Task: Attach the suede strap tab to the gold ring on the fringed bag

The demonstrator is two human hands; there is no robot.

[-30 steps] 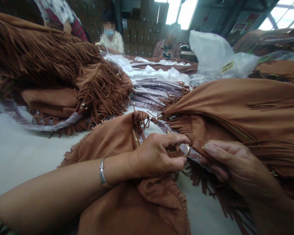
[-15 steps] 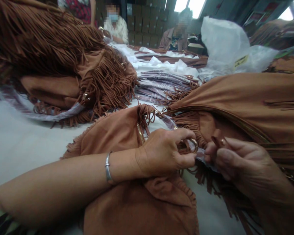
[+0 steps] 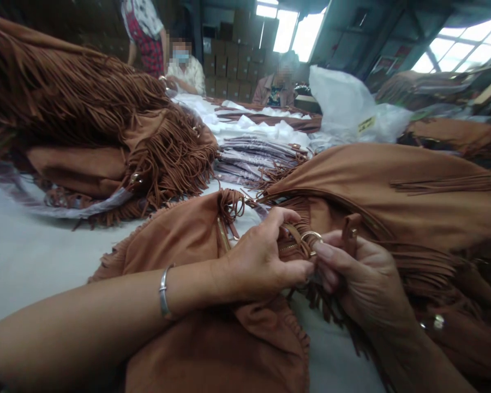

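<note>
You Are Working a Brown Strap at a Gold Ring

In the centre-right of the frame, your right hand [image 3: 364,273] is pinching a brown strap [image 3: 349,233]; its end is standing up between your fingers and showing a small gold stud [image 3: 354,233]. Your right thumb tip is meeting the lower side of a gold ring [image 3: 311,233], which is sitting between your two hands, just right of the frame's middle. Your left hand [image 3: 256,259] is reaching in from the left, with a silver bracelet [image 3: 162,292] circling the wrist. Its thumb and index finger are standing apart, curving about the narrow brown strips beside the ring; the other fingers are hiding, so you cannot tell how firmly it is gripping.

Under your left arm, a brown bag [image 3: 175,234] is lying on the white desk [image 3: 16,240], its zip [image 3: 223,233] showing near your knuckles. A second brown bag [image 3: 393,169] is filling the right of the frame, and a heavily fringed bag [image 3: 85,98] is spreading across the upper left, a wrapped handle [image 3: 90,206] curving below it. Beyond, wrapped straps [image 3: 245,153] are lying in a stack, and a clear plastic bag [image 3: 339,98] is rising at upper right. A person in a mask [image 3: 188,73] is sitting at upper centre-left.
</note>
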